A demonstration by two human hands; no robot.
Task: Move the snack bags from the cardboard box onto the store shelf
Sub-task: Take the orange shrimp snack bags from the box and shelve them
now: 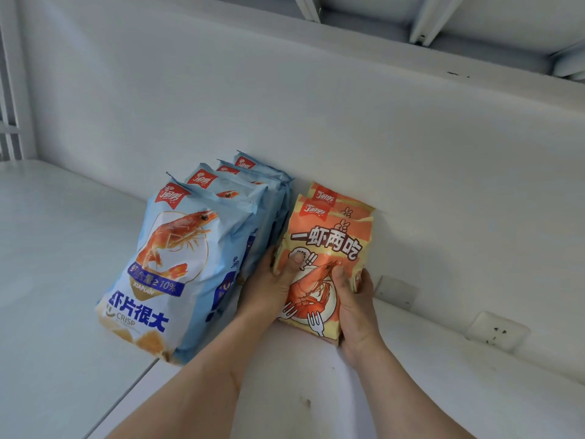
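Note:
Several light blue snack bags with a shrimp picture stand in a row on the white store shelf, leaning back toward the wall. To their right stand orange snack bags, one behind another. My left hand grips the left edge of the front orange bag, thumb on its face. My right hand grips its right edge, thumb also on the front. The bag stands upright on the shelf between my hands. The cardboard box is out of view.
The white back wall rises right behind the bags. A shelf with metal brackets hangs overhead. Two white clips sit where wall and shelf meet at the right. A seam crosses the shelf in front of the blue bags.

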